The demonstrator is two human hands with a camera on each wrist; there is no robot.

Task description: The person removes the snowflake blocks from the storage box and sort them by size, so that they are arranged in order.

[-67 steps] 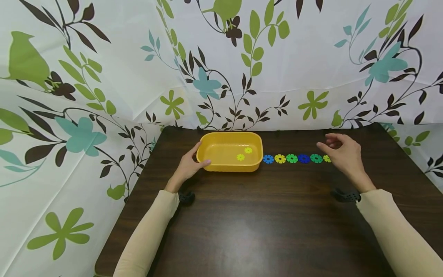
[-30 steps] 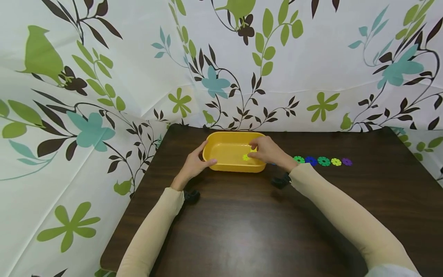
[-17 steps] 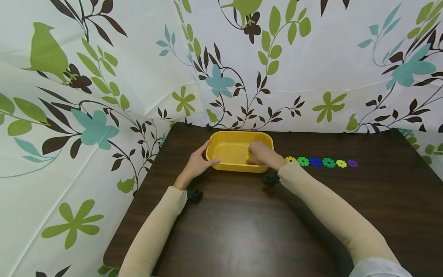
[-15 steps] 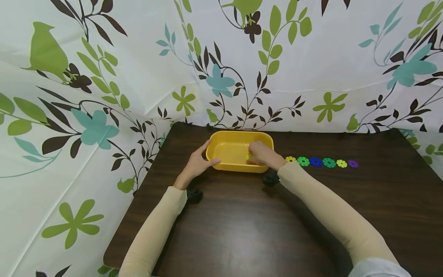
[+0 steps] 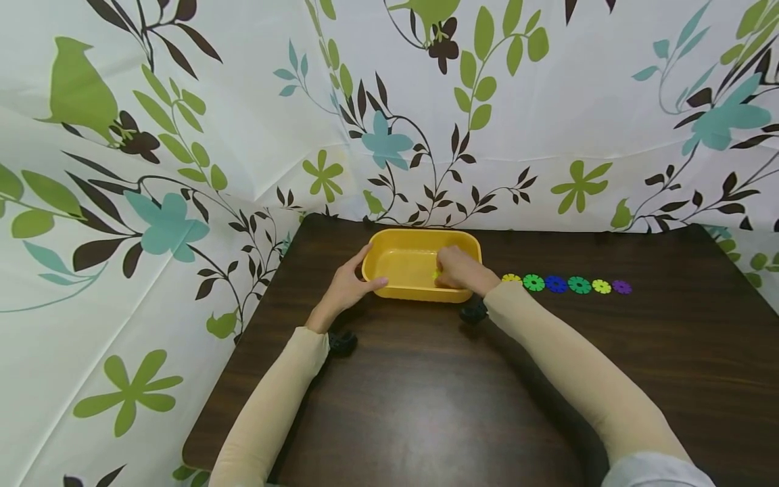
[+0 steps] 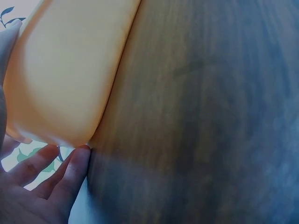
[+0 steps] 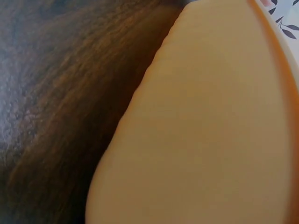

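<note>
A yellow plastic basin (image 5: 395,293) stands at the back of the dark table. My left hand (image 5: 344,289) grips its left end, thumb over the near rim and fingers round the outside; in the left wrist view, fingertips press its wall (image 6: 60,93). Inside the basin, at the right, my right hand (image 5: 460,269) points down with curled fingers. A yellow-green notched disc (image 5: 436,274) peeks out at its fingertips, mostly covered; I cannot tell whether they pinch it. The right wrist view shows only the basin's outer wall (image 7: 196,112), the hand hidden behind it.
Right of the basin runs a row of flower-like notched discs: yellow (image 5: 512,278), green (image 5: 533,283), dark blue (image 5: 556,283), teal green (image 5: 579,285), yellow-green (image 5: 602,287) and purple (image 5: 622,287). A leaf-patterned cloth (image 5: 517,135) hangs behind the table (image 5: 414,379).
My right hand has moved left from the row's right end into the basin, where it now stays nearly still. The purple disc has come into sight. My left hand keeps its grip.
</note>
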